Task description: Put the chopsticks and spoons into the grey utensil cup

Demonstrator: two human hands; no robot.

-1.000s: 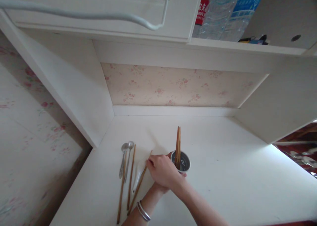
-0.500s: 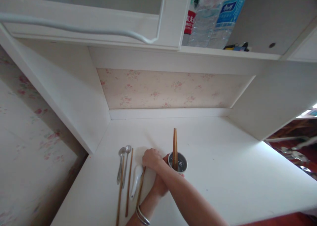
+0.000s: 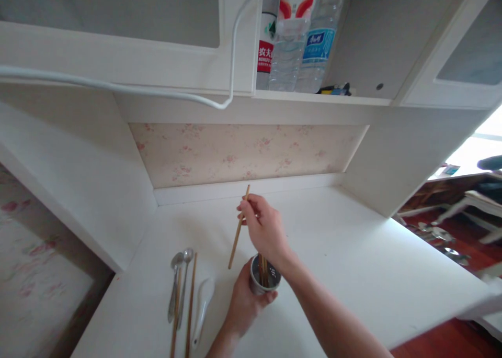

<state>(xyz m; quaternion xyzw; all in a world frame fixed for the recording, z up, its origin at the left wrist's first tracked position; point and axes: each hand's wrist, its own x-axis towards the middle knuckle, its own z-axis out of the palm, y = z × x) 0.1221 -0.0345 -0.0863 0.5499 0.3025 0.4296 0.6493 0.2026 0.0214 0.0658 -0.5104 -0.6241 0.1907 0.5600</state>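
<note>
My right hand (image 3: pixel 264 224) pinches a wooden chopstick (image 3: pixel 236 240) near its upper end and holds it slanted above the table. Wrapped round a small round cup (image 3: pixel 254 284) is my left hand (image 3: pixel 245 303). Several chopsticks (image 3: pixel 263 271) stand in this cup, their upper parts hidden behind my right hand. To the left lie a white spoon (image 3: pixel 204 308), two metal spoons (image 3: pixel 183 282) and two more chopsticks (image 3: pixel 190 305), roughly side by side on the white tabletop.
Plastic water bottles (image 3: pixel 290 49) stand on the open shelf overhead. A cabinet door with a long white handle (image 3: pixel 157 92) hangs above the table at left. White side panels (image 3: pixel 392 154) flank the tabletop (image 3: pixel 333 274).
My right hand has lifted a chopstick off the table beside the white spoon and moved up and right, above the cup. My left hand still holds the cup. The view has shifted.
</note>
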